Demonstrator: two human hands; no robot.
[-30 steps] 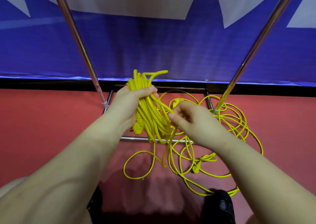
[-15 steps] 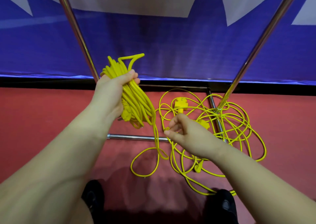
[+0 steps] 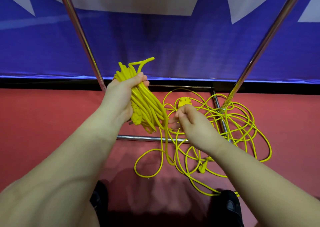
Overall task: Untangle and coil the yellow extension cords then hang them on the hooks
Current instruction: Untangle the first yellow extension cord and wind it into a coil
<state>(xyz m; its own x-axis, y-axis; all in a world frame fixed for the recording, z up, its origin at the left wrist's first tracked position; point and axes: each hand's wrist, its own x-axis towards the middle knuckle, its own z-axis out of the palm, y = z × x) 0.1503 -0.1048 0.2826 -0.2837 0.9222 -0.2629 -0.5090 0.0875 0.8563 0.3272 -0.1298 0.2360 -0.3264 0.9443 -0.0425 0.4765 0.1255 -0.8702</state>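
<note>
My left hand (image 3: 121, 98) grips a coiled bundle of yellow cord (image 3: 147, 107) at chest height, one bent end sticking up above my fist. A single strand (image 3: 165, 140) hangs from the bundle down to the floor. My right hand (image 3: 192, 123) is just right of it, fingers curled, fingertips pinching the cord at that strand. The loose tangle of yellow cord (image 3: 242, 123) lies on the red floor around the rack's right pole, with a yellow socket block (image 3: 185, 101) at its far side and a plug (image 3: 203, 168) nearer me. No hooks are in view.
A chrome rack frame stands ahead: left pole (image 3: 81, 36), right pole (image 3: 259, 45) and low base bar (image 3: 147, 137). A blue and white banner (image 3: 173, 45) closes the back. My black shoes (image 3: 230, 207) stand on the red floor (image 3: 43, 123), one touching the cord.
My right hand left the bundle, dropped toward the floor tangle, then rose to the hanging strand. My left hand lifted the bundle up and left, then drifted slightly back right.
</note>
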